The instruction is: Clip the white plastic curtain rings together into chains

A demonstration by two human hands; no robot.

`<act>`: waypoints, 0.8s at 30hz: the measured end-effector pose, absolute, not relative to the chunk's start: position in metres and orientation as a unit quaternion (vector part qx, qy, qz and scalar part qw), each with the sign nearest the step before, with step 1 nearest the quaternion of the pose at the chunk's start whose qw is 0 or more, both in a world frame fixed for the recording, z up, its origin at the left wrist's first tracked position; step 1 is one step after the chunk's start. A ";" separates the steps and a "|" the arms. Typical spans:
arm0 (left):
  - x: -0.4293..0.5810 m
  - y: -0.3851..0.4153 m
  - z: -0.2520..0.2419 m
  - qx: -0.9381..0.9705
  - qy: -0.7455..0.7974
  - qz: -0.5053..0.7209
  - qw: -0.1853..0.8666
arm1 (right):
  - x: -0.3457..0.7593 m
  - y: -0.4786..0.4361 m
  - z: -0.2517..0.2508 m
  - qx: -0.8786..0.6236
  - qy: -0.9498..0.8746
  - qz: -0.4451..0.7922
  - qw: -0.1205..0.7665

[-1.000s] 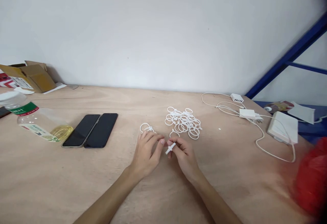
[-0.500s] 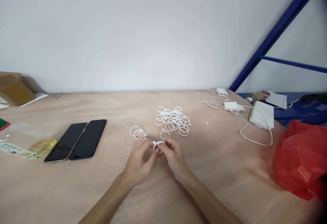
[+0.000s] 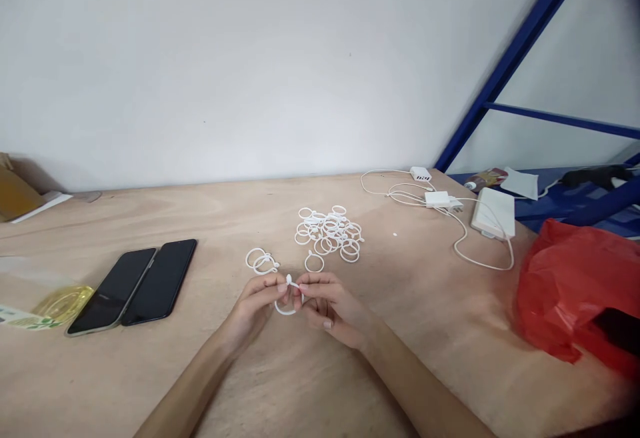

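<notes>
between the fingers of the left hand (image 3: 254, 300) and those of the right hand (image 3: 334, 308), over the desk (image 3: 280, 385), was a white ring (image 3: 286, 313), its loop showing below the fingertips. the left fingers pinched it beside its small knob (image 3: 289, 279); the right thumb and forefinger seemed to pinch the other side, the remaining right fingers curled. the step in hand looked like working the ring near its knob, and the next move seemed to call for a steady pinch from both sides. just beyond the fingers lay a lone ring (image 3: 315, 271), then a heap of rings (image 3: 330, 227); a small cluster (image 3: 269, 259) sat ahead to their left. half a second earlier, the fingers covered more of the held ring's loop.
</notes>
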State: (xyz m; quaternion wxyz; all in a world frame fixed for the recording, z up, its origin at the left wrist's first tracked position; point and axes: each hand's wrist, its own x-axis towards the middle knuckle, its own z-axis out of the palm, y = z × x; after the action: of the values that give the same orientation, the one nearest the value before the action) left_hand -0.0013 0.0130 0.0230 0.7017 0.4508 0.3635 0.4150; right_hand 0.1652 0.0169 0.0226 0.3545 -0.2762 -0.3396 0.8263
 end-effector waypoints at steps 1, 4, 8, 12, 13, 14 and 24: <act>-0.001 0.013 0.022 0.428 0.359 0.417 0.717 | 0.165 0.017 0.023 -0.259 -0.317 0.845 0.344; 0.002 0.011 0.020 0.393 0.353 0.419 0.738 | 0.165 0.015 0.023 -0.239 -0.285 0.870 0.323; 0.008 0.009 0.018 0.346 0.329 0.436 0.763 | 0.157 0.012 0.021 -0.259 -0.277 0.854 0.356; 0.012 0.007 0.024 0.288 0.292 0.460 0.788 | 0.145 0.008 0.016 -0.227 -0.210 0.849 0.429; 0.013 0.006 0.025 0.278 0.277 0.467 0.792 | 0.143 0.008 0.015 -0.213 -0.198 0.852 0.436; 0.013 0.006 0.026 0.274 0.268 0.471 0.795 | 0.142 0.008 0.015 -0.202 -0.192 0.854 0.438; -0.001 0.017 0.011 0.557 0.523 0.469 0.444 | 0.161 0.021 0.008 -0.530 -0.517 0.436 0.512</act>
State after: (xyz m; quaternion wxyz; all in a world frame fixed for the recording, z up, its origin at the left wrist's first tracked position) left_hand -0.0011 0.0172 0.0108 0.4438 0.5571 0.5226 0.4685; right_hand 0.1612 0.0210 0.0077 0.5115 -0.5300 -0.5172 0.4358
